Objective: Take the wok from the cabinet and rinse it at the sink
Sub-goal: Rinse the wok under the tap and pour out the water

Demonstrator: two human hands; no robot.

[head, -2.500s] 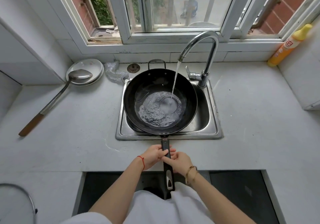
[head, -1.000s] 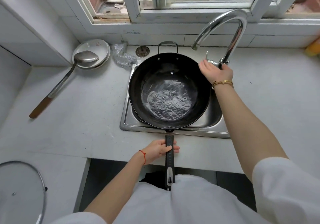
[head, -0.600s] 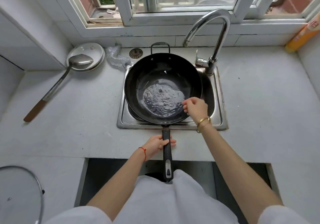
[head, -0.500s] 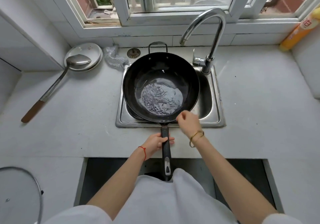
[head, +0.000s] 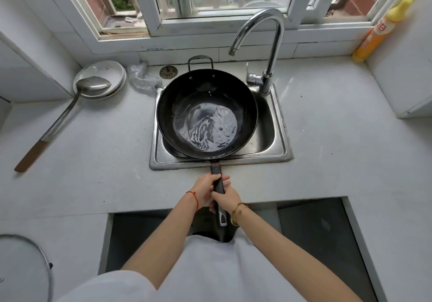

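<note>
You stand at a pale grey counter [head: 339, 138] under a window, and a steel sink [head: 278, 142] is set in the middle of it. At the far left a long ladle [head: 70, 107] lies with its bowl on a white plate [head: 102, 72], and the edge of a glass lid [head: 35, 252] shows at the bottom corner. A metal scourer [head: 140, 79] lies just beside the sink corner.

The wok [head: 207, 112] rests over the sink, and its rim covers most of the basin. A shallow pool of water [head: 212, 127] sits in its bottom. No water runs from the faucet [head: 268, 51].

Your left hand [head: 207, 188] grips the wok handle [head: 218, 189] near the pan, and your right hand [head: 228, 197] grips the same handle just behind it, so both hands are closed around it.

I think the step now is to swirl the water and pour it out. Keep both hands firm, because the water makes the pan heavy in front. Tilt it slowly toward the open right part of the basin, so that nothing spills on the counter. The yellow bottle [head: 378, 30] stands well apart at the right.
</note>
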